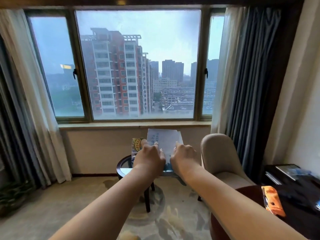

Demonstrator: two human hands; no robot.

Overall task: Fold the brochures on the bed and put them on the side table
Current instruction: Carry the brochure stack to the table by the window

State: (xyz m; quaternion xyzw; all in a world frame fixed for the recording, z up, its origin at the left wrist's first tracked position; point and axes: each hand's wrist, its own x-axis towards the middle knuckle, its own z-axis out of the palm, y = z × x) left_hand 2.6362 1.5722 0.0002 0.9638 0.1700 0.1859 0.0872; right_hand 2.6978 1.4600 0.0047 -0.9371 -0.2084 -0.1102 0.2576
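Note:
Both my arms reach out toward a small round side table [123,168] with a dark rim and glass top, below the window. My left hand [150,155] and my right hand [183,155] together hold a pale blue-white brochure [165,141] upright over the table, fingers curled round its lower part. A second, colourful brochure [136,144] stands just left of it, behind my left hand; I cannot tell which hand holds it. The bed is out of view.
A beige armchair [220,158] stands right of the side table. A dark round table [259,205] at lower right carries an orange packet [272,200] and dark items. Curtains hang on both sides of the window. A potted plant [12,196] sits at far left on the carpet.

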